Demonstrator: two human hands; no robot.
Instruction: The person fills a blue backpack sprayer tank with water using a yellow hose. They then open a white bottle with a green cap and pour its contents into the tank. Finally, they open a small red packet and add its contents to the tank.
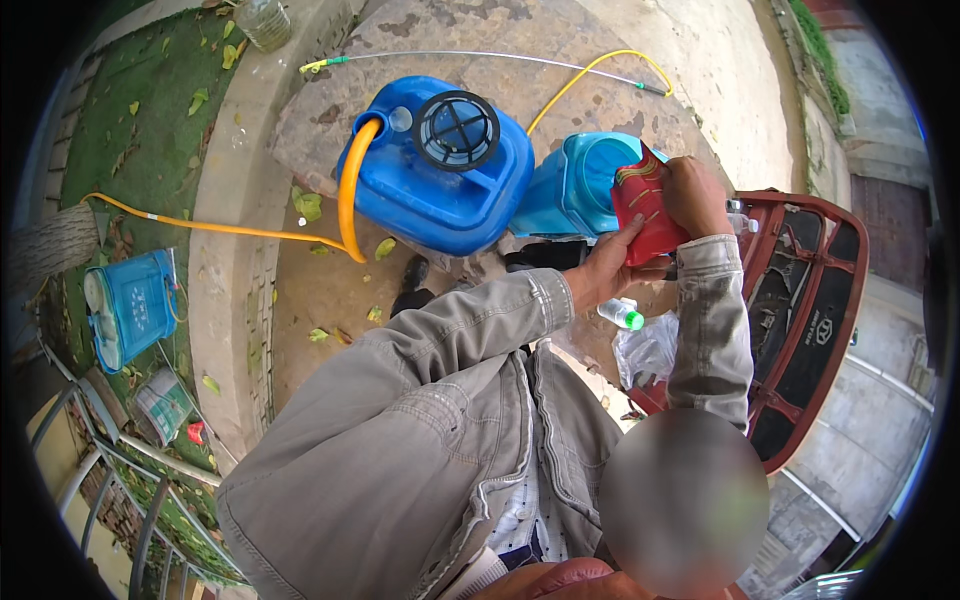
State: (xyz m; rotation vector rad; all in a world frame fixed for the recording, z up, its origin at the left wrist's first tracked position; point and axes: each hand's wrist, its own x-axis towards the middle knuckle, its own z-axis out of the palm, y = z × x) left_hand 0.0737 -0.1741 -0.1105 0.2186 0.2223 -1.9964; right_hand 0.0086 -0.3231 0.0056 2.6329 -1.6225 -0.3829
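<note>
A red foil packet is held between both hands, tilted over the rim of a light-blue plastic tank with a wide open mouth. My left hand supports the packet's lower end. My right hand grips its upper right side. Left of the light-blue tank stands a larger dark-blue plastic tank, with a black strainer basket in its opening. A thick yellow hose enters a smaller opening in it. Below my hands lie a white bottle with a green cap and a clear plastic bag.
A spray lance lies across the stone slab behind the tanks. Red framework with torn black padding stands at my right. On the left are a concrete kerb, a blue backpack sprayer and metal railings.
</note>
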